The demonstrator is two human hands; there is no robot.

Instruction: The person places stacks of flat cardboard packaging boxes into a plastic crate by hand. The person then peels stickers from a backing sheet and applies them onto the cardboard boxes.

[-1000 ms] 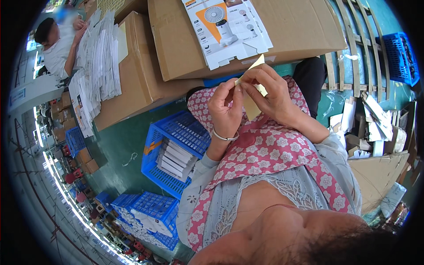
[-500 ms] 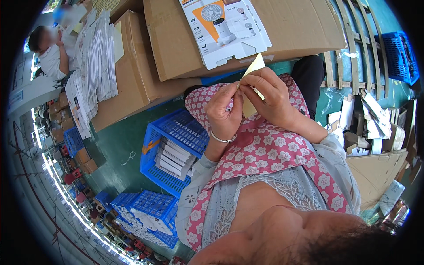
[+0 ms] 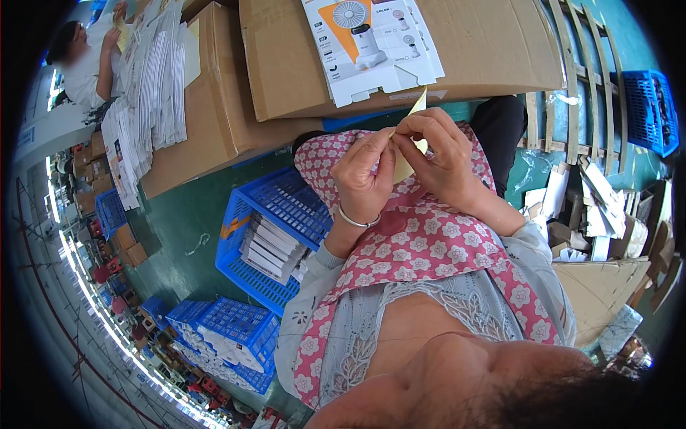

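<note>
A small pale-yellow sheet of paper (image 3: 403,170) is pinched between both my hands above my lap. One pointed corner rises past the fingers toward the cartons. My left hand (image 3: 363,177) grips its edge between thumb and forefinger. Close against it, my right hand (image 3: 444,159) pinches the same sheet, and the fingertips of both hands nearly meet. Much of the sheet is hidden by the fingers. Beyond my hands, flat white printed packaging (image 3: 389,75) with a fan picture lies on a large brown carton (image 3: 493,50).
A blue crate (image 3: 246,275) holding white flat boxes stands at my left. Stacked flat packaging (image 3: 161,93) covers another carton (image 3: 214,114); a person (image 3: 89,75) is behind it. Scrap cardboard (image 3: 600,200), a wooden pallet (image 3: 575,86) and a blue basket (image 3: 647,107) are at right.
My hands keep pinching the sheet in nearly the same place, and its raised corner looks narrower. The view has shifted slightly. The person at far left has moved an arm.
</note>
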